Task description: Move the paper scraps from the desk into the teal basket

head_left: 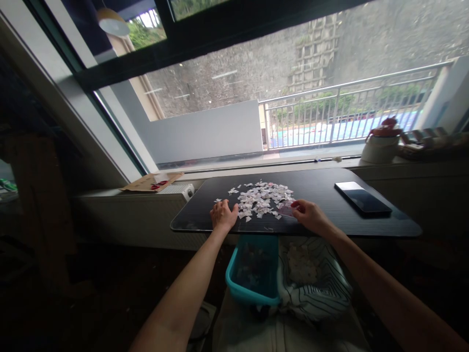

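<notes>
A heap of small white paper-like pieces (262, 198) lies spread on a dark tabletop (212, 188). My left hand (223, 214) rests on the table at the heap's left edge, thumb apart from the fingers, with nothing seen in it. At the right edge of the heap, my right hand (309, 215) pinches a thin, see-through pinkish flat piece (286, 209), perhaps plastic. Its far edge lies against the white pieces. Below the table edge, a turquoise basket (230, 278) holds some pieces in shadow. Beside it, a striped cloth bag (326, 293) holds more pale pieces.
A black phone (362, 198) lies on the table's right side. Behind, the sill carries a pale jug with a red lid (381, 144). Brown paper (142, 182) with a red-handled item (159, 185) sits left, above a radiator (179, 190). A large window stands ahead.
</notes>
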`<act>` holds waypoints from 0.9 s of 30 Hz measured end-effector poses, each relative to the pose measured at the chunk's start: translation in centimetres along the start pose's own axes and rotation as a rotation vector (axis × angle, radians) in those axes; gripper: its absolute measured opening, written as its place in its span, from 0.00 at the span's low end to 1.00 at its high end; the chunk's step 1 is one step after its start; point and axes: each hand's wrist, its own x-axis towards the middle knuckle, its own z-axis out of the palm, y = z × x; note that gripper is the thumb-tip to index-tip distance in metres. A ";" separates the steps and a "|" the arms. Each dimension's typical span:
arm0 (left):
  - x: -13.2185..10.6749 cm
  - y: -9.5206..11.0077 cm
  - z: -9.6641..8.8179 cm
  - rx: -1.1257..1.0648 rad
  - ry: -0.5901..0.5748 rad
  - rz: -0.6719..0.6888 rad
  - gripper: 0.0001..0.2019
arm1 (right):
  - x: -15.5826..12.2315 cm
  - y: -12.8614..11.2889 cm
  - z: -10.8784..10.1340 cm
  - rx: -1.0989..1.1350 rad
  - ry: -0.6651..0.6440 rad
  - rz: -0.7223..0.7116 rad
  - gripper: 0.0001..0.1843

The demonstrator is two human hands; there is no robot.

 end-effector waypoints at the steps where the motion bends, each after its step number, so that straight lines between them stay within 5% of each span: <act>1: 0.0 0.0 0.0 -0.001 0.002 0.000 0.20 | 0.2 0.0 0.2 0.018 -0.017 -0.005 0.15; 27: 0.0 -0.1 0.1 -0.053 0.006 -0.001 0.21 | 0.5 -0.5 1.4 0.170 -0.142 0.002 0.16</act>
